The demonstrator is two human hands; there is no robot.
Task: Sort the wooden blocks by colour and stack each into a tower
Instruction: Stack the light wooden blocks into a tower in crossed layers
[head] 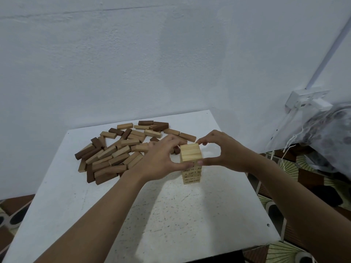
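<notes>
**One pale tower under way, most blocks unsorted**

The larger share of the work looks undone. A loose pile [117,150] of blocks lies on the far left part of the table, with pale, mid-brown and dark brown pieces mixed and overlapping at all angles. Some pale ones are among them, so even the first colour seems unfinished, and no brown or dark stack has been started anywhere in view.

Just right of the pile stands the only tower [190,154], several layers of pale blocks, upright and fairly square, with small dark printing on the block ends that face the camera. It sits near the middle of the table, towards the right.

Both hands are closed round the top of the tower. The left hand [161,160] has its thumb on the near corner and its fingers curled over the far side. The right hand [226,150] mirrors it, thumb low at the front and fingertips on the far top corner. I judge that they are squaring up or seating the top layer.

A plain pale wall [152,54] fills the background. The table [171,215] is white, scuffed and speckled with small dark marks. A patterned floor [303,173] shows on both sides. At right a grey bag [330,133] with loose strings sits below a white socket [307,100].
</notes>
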